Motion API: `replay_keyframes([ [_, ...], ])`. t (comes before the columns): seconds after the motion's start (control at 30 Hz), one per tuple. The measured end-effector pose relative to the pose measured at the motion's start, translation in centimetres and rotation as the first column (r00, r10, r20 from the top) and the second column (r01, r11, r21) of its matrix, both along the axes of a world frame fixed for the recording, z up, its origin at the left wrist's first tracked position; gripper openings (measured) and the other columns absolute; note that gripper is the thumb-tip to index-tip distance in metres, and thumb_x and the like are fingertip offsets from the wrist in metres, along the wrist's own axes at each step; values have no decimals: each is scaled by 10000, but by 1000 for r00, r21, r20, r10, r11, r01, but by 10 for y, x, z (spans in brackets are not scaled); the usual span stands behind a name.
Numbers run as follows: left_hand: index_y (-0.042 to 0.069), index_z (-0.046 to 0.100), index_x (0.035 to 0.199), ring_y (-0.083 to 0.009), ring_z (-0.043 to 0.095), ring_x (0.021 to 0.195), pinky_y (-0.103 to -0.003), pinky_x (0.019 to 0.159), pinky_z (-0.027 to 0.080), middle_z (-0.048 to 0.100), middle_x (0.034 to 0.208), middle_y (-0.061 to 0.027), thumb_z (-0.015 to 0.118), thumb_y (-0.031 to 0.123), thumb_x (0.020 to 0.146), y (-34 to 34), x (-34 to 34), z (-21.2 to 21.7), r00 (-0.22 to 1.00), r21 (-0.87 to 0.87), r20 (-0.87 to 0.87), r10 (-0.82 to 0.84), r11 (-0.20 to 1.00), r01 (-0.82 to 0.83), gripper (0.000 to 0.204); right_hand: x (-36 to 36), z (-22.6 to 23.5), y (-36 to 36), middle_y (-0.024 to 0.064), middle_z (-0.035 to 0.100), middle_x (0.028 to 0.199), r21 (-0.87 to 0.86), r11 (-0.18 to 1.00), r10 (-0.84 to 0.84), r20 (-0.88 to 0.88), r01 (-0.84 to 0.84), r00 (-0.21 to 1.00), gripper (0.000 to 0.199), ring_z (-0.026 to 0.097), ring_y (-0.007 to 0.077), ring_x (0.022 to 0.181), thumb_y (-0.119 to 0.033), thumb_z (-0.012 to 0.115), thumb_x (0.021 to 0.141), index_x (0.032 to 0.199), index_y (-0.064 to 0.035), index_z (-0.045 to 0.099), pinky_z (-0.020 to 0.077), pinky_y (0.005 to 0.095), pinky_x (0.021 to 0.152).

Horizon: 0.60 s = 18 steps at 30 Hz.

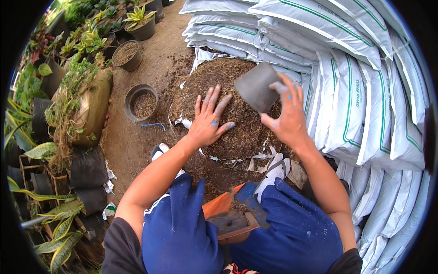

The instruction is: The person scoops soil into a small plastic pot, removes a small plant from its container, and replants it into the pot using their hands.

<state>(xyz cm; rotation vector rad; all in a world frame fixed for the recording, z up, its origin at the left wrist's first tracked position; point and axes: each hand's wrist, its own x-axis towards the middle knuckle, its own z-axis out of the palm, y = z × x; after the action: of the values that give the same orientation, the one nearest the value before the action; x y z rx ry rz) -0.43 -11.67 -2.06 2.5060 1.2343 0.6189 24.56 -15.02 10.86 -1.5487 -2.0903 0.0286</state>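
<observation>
A mound of brown potting soil (200,77) fills the ground before my feet. My left hand (207,121) lies over it, palm down with the fingers spread, holding nothing. In my right hand (288,112) is a small grey plastic pot (256,86), tilted above the right part of the mound. My thumb and fingers grip it at its right side. The inside of this pot is hidden from view. To the left of the mound stands another grey pot (129,106) with soil in it.
White sacks with green stripes (349,100) are stacked high along the right. Potted plants (139,23) and a mossy brown log-like planter (96,109) line the left. A pot of soil (127,55) stands farther back. A blue strip (153,125) lies on the ground.
</observation>
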Motion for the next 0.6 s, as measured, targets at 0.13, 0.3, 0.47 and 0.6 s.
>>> replay_keyframes([
  [0.13,206,262,1622,-382,72,1581,-618,1234,54,94,1706,-191,591,551,975,12,8,2,987,-4,99,130,991,-130,803,10,0,17,204,459,1401,35,979,-182,-306,202,935,723,424,419,1272,-158,830,685,1306,-66,470,409,480,1072],
  [0.3,154,301,1598,-403,62,1574,-609,1235,31,98,1701,-207,535,552,1001,38,14,-1,917,-140,147,371,926,-352,755,25,-40,43,187,470,1355,-3,866,-473,-326,499,818,784,406,421,1265,-158,844,703,1344,-32,410,368,535,1080],
  [0.47,116,354,1577,-430,135,1558,-553,1250,84,196,1667,-264,433,603,1025,75,12,-8,829,-349,205,520,830,-434,741,32,-79,48,281,428,1376,-262,719,-693,-198,644,693,908,392,474,1296,-173,854,712,1447,-33,339,311,558,1138],
  [0.6,111,351,1582,-451,194,1537,-522,1249,141,236,1645,-294,425,632,1018,78,19,-11,873,-420,234,429,854,-307,771,26,-78,48,295,420,1385,-395,699,-704,-235,595,671,953,390,473,1313,-231,845,715,1488,-59,315,279,539,1168],
])
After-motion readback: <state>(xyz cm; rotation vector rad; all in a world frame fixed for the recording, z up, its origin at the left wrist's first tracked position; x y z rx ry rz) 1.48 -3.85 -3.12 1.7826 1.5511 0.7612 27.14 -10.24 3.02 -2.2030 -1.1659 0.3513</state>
